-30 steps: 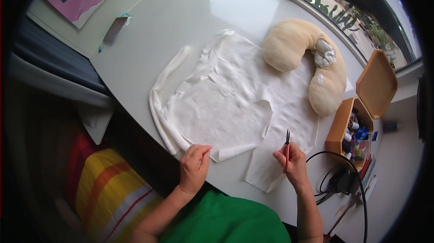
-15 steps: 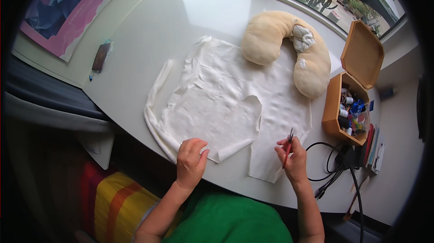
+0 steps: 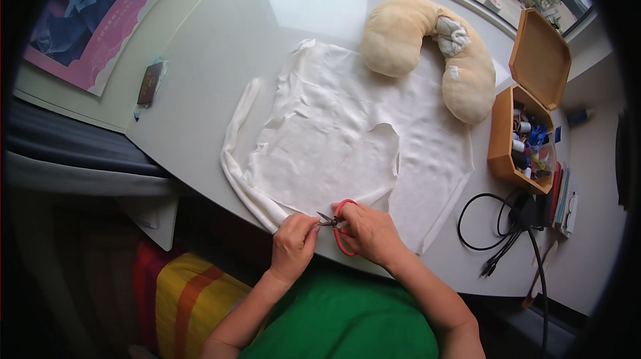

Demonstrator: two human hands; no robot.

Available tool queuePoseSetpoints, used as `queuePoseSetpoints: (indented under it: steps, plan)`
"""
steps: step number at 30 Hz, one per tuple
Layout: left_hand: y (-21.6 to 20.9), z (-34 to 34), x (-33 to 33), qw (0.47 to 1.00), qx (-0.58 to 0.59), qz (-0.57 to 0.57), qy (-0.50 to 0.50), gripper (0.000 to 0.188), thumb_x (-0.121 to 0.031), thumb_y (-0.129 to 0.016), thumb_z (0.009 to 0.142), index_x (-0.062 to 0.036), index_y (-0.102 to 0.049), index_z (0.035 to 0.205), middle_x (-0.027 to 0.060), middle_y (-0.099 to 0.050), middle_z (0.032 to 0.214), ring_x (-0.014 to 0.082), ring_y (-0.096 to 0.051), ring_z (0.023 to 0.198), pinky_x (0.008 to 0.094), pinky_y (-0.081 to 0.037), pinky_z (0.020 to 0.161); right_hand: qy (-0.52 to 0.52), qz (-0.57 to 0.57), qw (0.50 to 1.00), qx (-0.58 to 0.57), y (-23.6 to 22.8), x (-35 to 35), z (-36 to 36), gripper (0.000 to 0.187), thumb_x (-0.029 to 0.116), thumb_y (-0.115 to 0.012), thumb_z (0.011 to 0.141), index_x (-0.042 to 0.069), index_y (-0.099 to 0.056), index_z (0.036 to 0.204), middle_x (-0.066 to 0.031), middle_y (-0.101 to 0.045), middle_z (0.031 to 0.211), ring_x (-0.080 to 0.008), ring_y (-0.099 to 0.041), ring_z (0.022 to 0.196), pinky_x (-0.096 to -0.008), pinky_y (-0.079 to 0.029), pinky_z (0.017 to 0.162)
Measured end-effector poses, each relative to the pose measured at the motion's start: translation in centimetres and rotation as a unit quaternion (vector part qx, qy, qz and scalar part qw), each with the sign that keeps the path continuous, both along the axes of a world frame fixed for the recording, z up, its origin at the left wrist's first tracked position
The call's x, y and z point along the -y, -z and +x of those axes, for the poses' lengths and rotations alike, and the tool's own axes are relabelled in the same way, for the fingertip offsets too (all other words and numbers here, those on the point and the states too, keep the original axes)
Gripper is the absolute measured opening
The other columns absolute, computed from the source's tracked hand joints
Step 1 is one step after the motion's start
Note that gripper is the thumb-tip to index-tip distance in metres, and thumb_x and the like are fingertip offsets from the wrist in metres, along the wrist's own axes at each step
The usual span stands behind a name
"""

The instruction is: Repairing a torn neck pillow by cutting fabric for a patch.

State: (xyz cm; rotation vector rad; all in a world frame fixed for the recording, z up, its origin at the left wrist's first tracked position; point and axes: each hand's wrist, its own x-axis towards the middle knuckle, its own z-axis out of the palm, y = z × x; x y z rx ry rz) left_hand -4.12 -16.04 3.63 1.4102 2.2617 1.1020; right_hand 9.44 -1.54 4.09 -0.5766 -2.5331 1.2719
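A large piece of white cloth [image 3: 320, 165] lies wrinkled over the table, its left part rolled into a narrow strip. At the near edge my left hand [image 3: 294, 239] is closed, pinching the cloth's edge between thumb and fingers. My right hand [image 3: 374, 232] grips small red-handled scissors [image 3: 345, 211]. Their blades are parted and point left, with the tips right beside my left fingertips. Whether cloth lies between the blades is too small to tell. A beige U-shaped neck pillow [image 3: 467, 92] with white stuffing showing rests on the cloth's far right part.
To the right stands an open wooden sewing box [image 3: 502, 138] with thread spools, its lid [image 3: 539, 58] raised. Black cables [image 3: 461, 225] loop in front of it, near some upright notebooks [image 3: 564, 199]. A small dark booklet [image 3: 149, 84] lies by the left wall.
My right hand has swung left with the scissors, which were folded in my palm and now have their blades spread. My left hand has closed on the cloth's edge.
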Motion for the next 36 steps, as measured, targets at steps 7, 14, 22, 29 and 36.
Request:
queuePoseSetpoints:
  steps: [7,14,22,29,36]
  plan:
    - [0.1,-1.1,1.0,0.999,0.0,-0.037,-0.014,0.019,0.0,-0.068,0.082,-0.0019,-0.066,0.101,0.0143,-0.061,0.086,0.0327,-0.061,0.077,0.0405,-0.05,0.069,0.029,0.103,0.993,0.048,-1.0,0.6,2.4,0.03,0.007,-0.075,0.072,0.009,-0.056,0.095,-0.0065,-0.061,0.081,-0.0265,-0.062,0.075,-0.0388,-0.05,0.063]
    - [0.4,-2.2,1.2,0.999,-0.03,-0.041,0.007,0.015,-0.003,-0.067,0.083,-0.0031,-0.065,0.098,0.013,-0.062,0.086,0.0337,-0.061,0.082,0.0417,-0.05,0.073,0.137,0.063,0.982,0.111,-0.5,2.0,4.1,0.03,0.009,-0.077,0.072,0.007,-0.055,0.093,-0.0076,-0.063,0.079,-0.029,-0.064,0.072,-0.0397,-0.051,0.062]
    - [0.5,-3.3,1.0,0.997,0.006,-0.065,-0.041,0.006,-0.007,-0.068,0.084,-0.0039,-0.063,0.084,0.0114,-0.062,0.082,0.0326,-0.062,0.077,0.0419,-0.049,0.067,0.234,0.061,0.963,0.12,-0.2,2.7,2.6,0.026,0.018,-0.077,0.076,0.008,-0.057,0.088,-0.0051,-0.066,0.074,-0.0259,-0.065,0.067,-0.0381,-0.051,0.059]
    - [-0.1,-2.9,0.9,0.991,0.024,-0.12,-0.06,0.023,-0.018,-0.07,0.087,-0.0041,-0.061,0.072,0.0103,-0.062,0.069,0.0315,-0.061,0.063,0.0415,-0.047,0.058,0.255,0.139,0.947,0.14,0.7,3.2,1.8,0.022,0.02,-0.075,0.076,0.007,-0.061,0.087,-0.005,-0.067,0.072,-0.0252,-0.066,0.064,-0.0369,-0.05,0.057]
    - [0.9,-3.3,1.2,0.991,0.016,-0.119,-0.058,0.027,-0.023,-0.07,0.088,-0.0018,-0.063,0.072,0.0112,-0.06,0.058,0.028,-0.058,0.052,0.0382,-0.044,0.053,0.349,0.0,0.924,0.157,0.0,4.1,2.9,0.019,0.023,-0.07,0.082,0.007,-0.063,0.089,-0.008,-0.068,0.069,-0.0286,-0.067,0.065,-0.0394,-0.05,0.06]
